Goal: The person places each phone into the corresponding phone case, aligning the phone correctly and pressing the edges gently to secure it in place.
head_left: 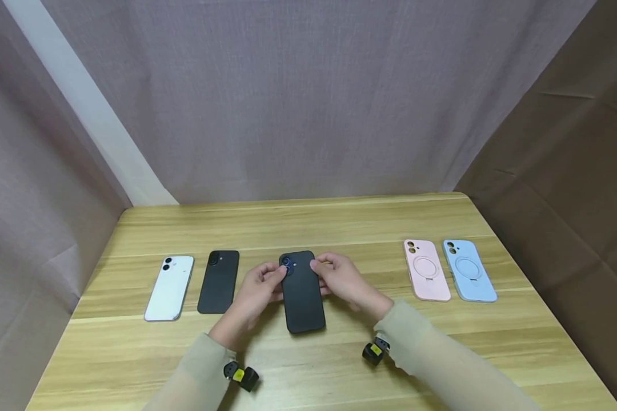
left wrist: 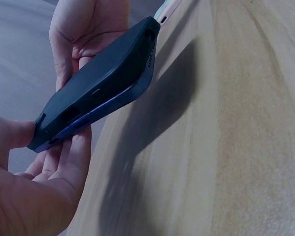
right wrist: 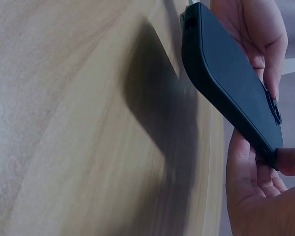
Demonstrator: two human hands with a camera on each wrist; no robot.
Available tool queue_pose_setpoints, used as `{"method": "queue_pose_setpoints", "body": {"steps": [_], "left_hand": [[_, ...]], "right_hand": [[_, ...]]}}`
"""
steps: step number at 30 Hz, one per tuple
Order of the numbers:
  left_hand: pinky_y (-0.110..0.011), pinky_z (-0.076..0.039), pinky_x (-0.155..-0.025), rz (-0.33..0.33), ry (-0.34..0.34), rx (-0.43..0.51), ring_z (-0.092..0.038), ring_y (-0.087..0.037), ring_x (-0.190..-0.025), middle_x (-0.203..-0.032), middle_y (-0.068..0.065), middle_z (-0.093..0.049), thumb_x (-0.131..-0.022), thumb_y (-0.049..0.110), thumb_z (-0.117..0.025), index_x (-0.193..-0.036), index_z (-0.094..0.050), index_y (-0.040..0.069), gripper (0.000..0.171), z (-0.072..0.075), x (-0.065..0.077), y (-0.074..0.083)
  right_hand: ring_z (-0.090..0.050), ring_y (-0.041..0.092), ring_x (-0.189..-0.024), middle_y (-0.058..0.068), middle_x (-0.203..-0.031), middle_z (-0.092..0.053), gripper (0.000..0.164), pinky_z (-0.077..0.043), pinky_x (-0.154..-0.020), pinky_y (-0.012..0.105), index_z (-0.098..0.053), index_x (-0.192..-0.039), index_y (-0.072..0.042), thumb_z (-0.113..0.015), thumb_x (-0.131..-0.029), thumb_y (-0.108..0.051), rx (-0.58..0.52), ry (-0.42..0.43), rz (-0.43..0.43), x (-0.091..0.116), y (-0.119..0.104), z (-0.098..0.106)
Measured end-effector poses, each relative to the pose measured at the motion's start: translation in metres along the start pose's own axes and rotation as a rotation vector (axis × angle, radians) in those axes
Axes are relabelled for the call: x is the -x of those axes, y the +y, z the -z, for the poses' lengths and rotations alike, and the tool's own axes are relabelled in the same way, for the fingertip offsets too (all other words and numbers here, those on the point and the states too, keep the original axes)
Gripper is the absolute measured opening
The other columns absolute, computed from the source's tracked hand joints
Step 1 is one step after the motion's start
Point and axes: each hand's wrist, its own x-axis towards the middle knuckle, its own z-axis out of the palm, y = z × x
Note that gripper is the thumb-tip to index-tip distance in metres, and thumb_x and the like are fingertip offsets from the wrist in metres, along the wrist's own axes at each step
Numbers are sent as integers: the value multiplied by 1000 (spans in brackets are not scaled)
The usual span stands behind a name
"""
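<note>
A black phone case is held up over the middle of the table, camera end away from me. Under it sits a blue phone; in the left wrist view a gap shows between case and phone along the near side and end. My left hand pinches the upper left edge, thumb on top by the camera cutout and fingers beneath. At the upper right corner, my right hand grips likewise, its thumb on the case's back. The phone's screen side is hidden.
To the left on the wooden table lie a white phone and a black phone. A pink case and a light blue case, each with a ring, lie on the right. Curtains hang behind the table.
</note>
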Motion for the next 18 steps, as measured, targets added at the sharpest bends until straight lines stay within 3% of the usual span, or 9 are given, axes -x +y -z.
{"method": "queue_pose_setpoints", "body": {"steps": [18], "left_hand": [[-34,-56,-72,-12,14,46,-64,-19,-80,-90,-8,-67,-98,19,-58,-109,-57,-2,24,2,1,-1]], "right_hand": [[-67,22,-74,11,-86,-70,22,-58,-65,36,-59,-114,-5,-54,-100,-21,10,-30,-2,0,-4,-1]]}}
